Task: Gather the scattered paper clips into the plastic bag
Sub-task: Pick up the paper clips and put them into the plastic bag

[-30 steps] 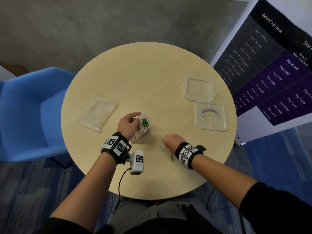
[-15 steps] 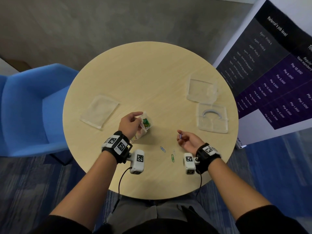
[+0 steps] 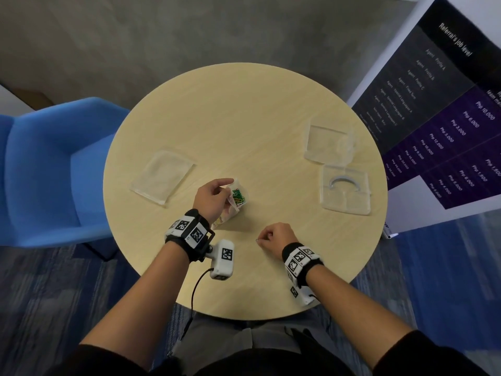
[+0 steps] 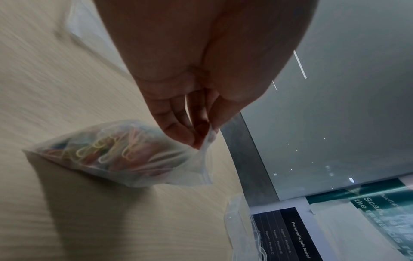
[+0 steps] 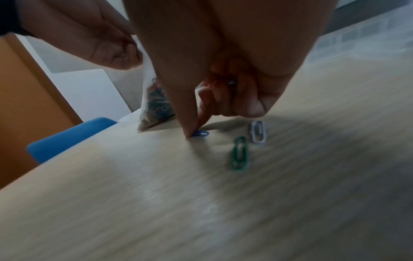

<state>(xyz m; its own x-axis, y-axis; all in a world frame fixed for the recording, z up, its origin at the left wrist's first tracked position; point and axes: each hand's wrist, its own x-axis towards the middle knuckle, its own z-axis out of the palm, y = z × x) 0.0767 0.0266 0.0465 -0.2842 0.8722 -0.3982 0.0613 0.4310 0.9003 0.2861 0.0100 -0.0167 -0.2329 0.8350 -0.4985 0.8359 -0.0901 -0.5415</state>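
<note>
The right hand (image 3: 276, 237), at about five o'clock on the round table (image 3: 257, 109), is curled, with thumb and forefinger closing on a blue paper clip (image 5: 201, 133) that lies flat on the wood; something seems tucked in the curled fingers, though what cannot be told. The left hand (image 3: 214, 196) pinches the mouth of the plastic bag (image 4: 116, 151), which rests near the centre, partly filled with coloured clips. A pick-up is judged to be in hand; next the clip must be lifted and carried toward eleven o'clock into the bag. A green paper clip (image 5: 239, 153) and a white paper clip (image 5: 258, 132) remain just beside. Two clear pouches (image 3: 162, 177) (image 3: 329, 143) and a clear plastic case (image 3: 345, 192) lie well apart, obstructing nothing.
</note>
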